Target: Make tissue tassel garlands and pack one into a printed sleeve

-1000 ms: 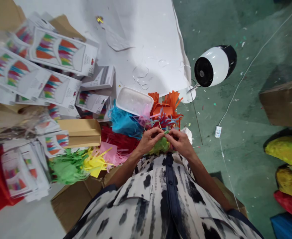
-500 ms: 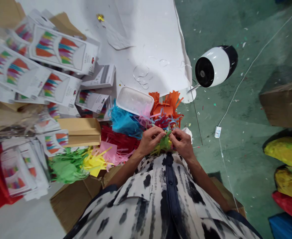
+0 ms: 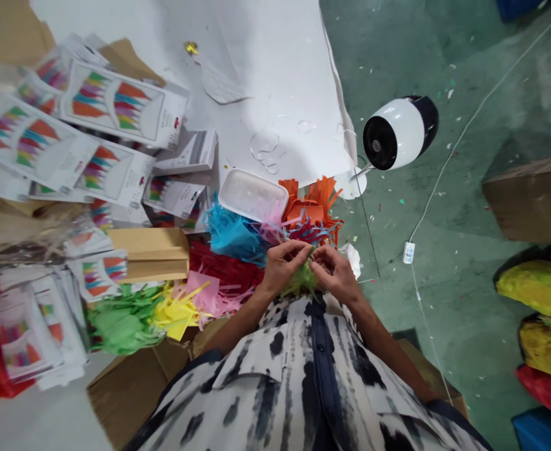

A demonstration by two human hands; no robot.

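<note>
From the view's centre, one white desk (image 3: 275, 69) spreads towards 12 o'clock. One white-and-black appliance (image 3: 401, 133) shows at 2. One blue paper bundle (image 3: 231, 230) lies at 9, one orange paper bundle (image 3: 309, 212) at 2, one white tray (image 3: 253, 193) at 11. The left hand (image 3: 281, 268), at 6, and right hand (image 3: 335, 274), at 4, nearly meet, fingertips pinching one green strip (image 3: 311, 251) between them, at 4.

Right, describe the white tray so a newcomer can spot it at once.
Find the big white surface, then its near end, just beyond the person's left hand. There, the shallow white tray sits beyond the blue fringed paper and left of the orange fringed paper. Its rounded corners and smooth raised rim set it apart from those frayed, colourful strips.
</note>
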